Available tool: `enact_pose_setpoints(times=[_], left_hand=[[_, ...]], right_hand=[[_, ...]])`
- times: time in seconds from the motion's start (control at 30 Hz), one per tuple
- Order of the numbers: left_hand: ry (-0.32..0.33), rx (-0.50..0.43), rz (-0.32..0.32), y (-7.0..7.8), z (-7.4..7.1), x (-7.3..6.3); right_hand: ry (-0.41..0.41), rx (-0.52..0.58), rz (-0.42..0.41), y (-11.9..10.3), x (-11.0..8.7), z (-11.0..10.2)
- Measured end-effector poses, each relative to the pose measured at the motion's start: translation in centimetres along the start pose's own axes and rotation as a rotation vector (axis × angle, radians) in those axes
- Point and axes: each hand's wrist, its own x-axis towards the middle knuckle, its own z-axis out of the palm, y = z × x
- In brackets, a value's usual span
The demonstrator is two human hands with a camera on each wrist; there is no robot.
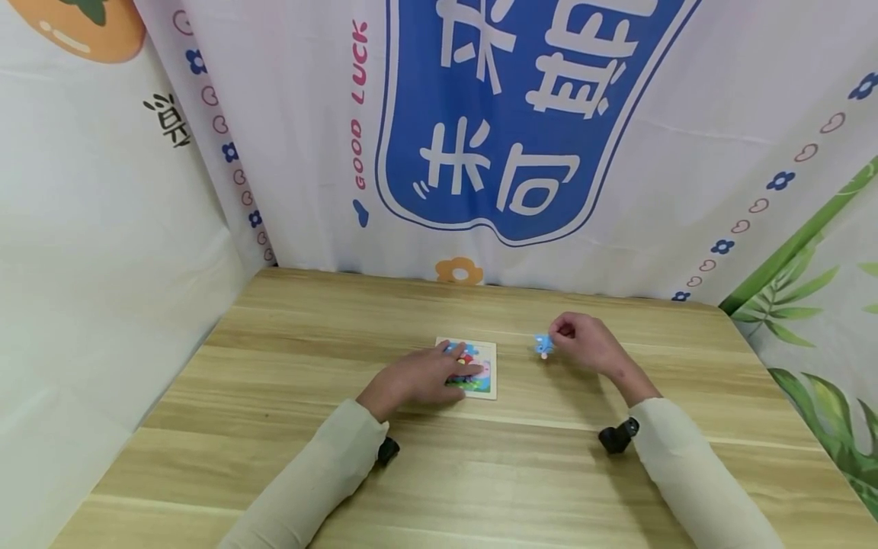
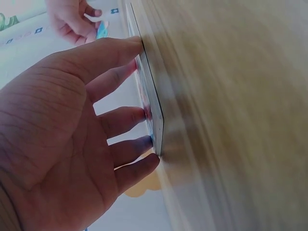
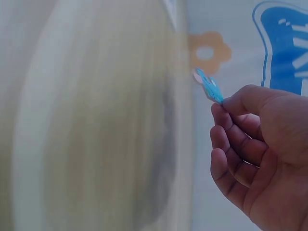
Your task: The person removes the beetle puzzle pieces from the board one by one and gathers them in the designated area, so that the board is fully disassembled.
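Note:
A small square picture puzzle board (image 1: 485,390) with a pale frame lies on the table. My left hand (image 1: 420,377) rests on it with spread fingers, covering part of the colourful picture. In the left wrist view, the fingertips touch the face and edge of the board (image 2: 156,113). To the right of the board, my right hand (image 1: 588,345) pinches a small blue puzzle piece (image 1: 543,345) between thumb and index finger. The right wrist view shows this thin piece (image 3: 210,89) edge-on, with a pinkish part at its far end and the other fingers curled below.
Wood-grain table (image 1: 288,427) spreads around both hands. A printed white curtain (image 1: 309,137) hangs along its back edge, with more cloth at both sides. Small black devices, one a wrist camera (image 1: 619,436), sit at the cuffs of both sleeves.

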Motion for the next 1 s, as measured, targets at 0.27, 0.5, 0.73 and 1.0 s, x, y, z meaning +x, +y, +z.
enact_pose_setpoints(times=[0.27, 0.5, 0.73, 1.0], left_hand=[[0.006, 0.012, -0.003, 0.1, 0.1, -0.2], [0.015, 0.001, -0.005, 0.2, 0.1, -0.3], [0.015, -0.01, 0.002, 0.2, 0.0, -0.3], [0.013, 0.005, 0.008, 0.0, 0.1, -0.3]], right_hand=[[-0.05, -0.042, 0.048, 2.9, -2.3, -2.6], [-0.095, -0.084, 0.107, 5.6, -3.4, -5.0], [-0.137, -0.079, 0.14, 8.5, -3.9, -7.1], [-0.19, -0.028, 0.245, 10.6, -4.0, -9.3]])
